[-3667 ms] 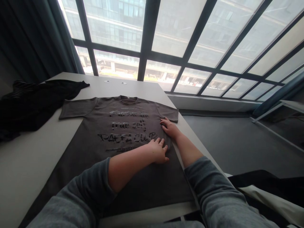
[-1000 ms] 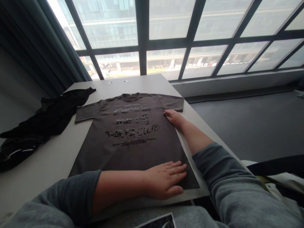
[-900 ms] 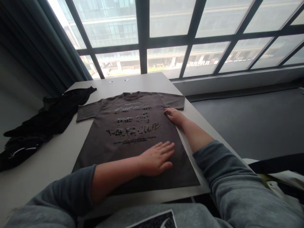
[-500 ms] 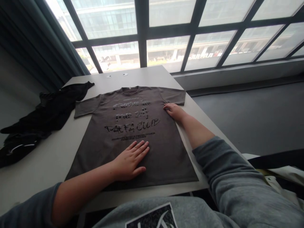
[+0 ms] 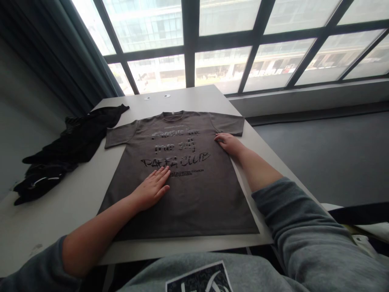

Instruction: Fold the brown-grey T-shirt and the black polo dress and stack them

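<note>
A dark grey-brown T-shirt [image 5: 194,207] with black lettering lies spread flat, front up, its collar toward the window and its hem toward me. My left hand [image 5: 152,187] rests flat on the middle of the shirt, fingers stretched out, covering part of the small printed lines. At the shirt's right side, just below the sleeve, my right hand [image 5: 229,143] lies with slightly bent fingers on the fabric edge. I see no fabric pinched in either hand.
The shirt is on a white table [image 5: 200,95]. Black garments [image 5: 88,140] lie heaped along the table's left side. Beyond stand a dark curtain [image 5: 57,44] and large framed windows [image 5: 223,65]. Other cloth items [image 5: 364,239] sit at the lower right.
My left hand has slid up and to the left over the shirt, from below the lettering onto it. My right hand stays at the same spot. The view has shifted slightly.
</note>
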Motion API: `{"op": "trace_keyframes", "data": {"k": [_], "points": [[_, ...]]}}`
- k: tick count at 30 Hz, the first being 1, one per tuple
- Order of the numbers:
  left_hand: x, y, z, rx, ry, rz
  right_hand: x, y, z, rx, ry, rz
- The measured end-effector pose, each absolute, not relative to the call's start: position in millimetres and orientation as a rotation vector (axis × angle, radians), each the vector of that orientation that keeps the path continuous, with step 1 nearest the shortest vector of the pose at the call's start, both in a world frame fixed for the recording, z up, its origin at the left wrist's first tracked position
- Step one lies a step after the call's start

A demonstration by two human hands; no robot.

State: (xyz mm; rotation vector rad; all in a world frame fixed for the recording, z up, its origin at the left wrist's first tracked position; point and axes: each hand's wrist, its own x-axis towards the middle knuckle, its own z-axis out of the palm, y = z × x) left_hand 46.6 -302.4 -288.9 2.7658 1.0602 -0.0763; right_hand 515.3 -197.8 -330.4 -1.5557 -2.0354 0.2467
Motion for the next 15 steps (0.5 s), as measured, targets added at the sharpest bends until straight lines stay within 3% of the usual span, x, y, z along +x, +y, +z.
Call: {"op": "trace_keyframes", "data": {"k": [15], "points": [[-25, -366, -314, 2.945, 1.281, 0.083, 516, -200, -329, -1.591, -2.037, 0.234]]}}
